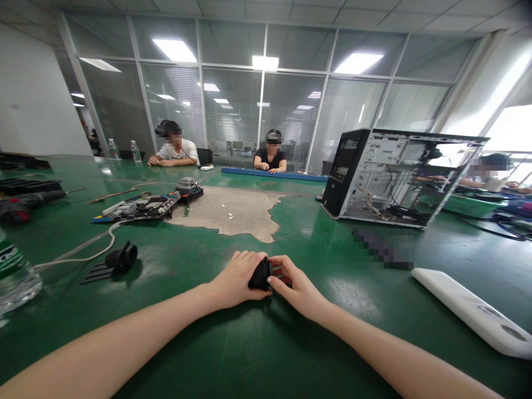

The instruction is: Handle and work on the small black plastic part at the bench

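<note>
A small black plastic part (pixel 260 275) is held between my two hands, just above the green table (pixel 195 354). My left hand (pixel 236 277) wraps round its left side, with the fingers over the far edge and the thumb along the near side. From the right, my right hand (pixel 295 285) grips its edge between thumb and curled fingers. Much of the part is covered by my hands, so its exact kind cannot be made out. To the left lies another black piece (pixel 120 257) with a round cup and a slatted flat end.
An open computer case (pixel 382 183) stands at the right, near a white oblong device (pixel 469 310). At left are a circuit board (pixel 141 206), a cable (pixel 110 238), a water bottle (pixel 16 277) and a power tool (pixel 29 197). Two people sit across the table; another is at far right.
</note>
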The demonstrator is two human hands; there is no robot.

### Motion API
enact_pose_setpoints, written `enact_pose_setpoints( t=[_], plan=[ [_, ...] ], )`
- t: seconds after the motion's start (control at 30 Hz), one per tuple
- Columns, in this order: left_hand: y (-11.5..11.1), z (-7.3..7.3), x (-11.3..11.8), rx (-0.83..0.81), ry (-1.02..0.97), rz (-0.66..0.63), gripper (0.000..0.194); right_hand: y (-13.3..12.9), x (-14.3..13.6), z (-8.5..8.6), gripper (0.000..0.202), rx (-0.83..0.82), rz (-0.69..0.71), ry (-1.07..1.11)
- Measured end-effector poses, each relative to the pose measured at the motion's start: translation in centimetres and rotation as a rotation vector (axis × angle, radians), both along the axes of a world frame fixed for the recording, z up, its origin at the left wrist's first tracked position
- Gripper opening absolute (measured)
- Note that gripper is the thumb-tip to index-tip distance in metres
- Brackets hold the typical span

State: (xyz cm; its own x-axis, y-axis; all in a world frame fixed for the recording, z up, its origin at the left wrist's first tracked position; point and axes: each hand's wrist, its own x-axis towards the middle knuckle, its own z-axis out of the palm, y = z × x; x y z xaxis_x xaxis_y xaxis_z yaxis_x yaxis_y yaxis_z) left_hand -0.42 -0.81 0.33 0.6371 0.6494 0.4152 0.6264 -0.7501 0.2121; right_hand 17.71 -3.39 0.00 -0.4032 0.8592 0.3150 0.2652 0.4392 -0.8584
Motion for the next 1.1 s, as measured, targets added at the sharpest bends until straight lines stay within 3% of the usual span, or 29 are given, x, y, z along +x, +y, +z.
enact_pose_setpoints(
  t=[0.27,0.57,0.8,1.1],
  plan=[
    [-0.13,0.2,0.0,0.003,-0.012,0.0,0.059,0.0,-0.03,-0.02,0.016,0.149,-0.011,0.048],
    [-0.04,0.08,0.05,0.006,0.002,-0.003,0.057,-0.06,-0.05,0.01,0.03,0.007,0.026,-0.024],
    [-0.11,0.17,-0.08,0.0,-0.017,-0.007,0.057,-0.12,-0.02,0.11,0.018,0.188,-0.001,0.014],
    [0.01,0.04,0.02,-0.003,-0.005,-0.005,0.057,0.14,0.01,-0.09,0.031,-0.002,0.017,-0.019]
  ],
)
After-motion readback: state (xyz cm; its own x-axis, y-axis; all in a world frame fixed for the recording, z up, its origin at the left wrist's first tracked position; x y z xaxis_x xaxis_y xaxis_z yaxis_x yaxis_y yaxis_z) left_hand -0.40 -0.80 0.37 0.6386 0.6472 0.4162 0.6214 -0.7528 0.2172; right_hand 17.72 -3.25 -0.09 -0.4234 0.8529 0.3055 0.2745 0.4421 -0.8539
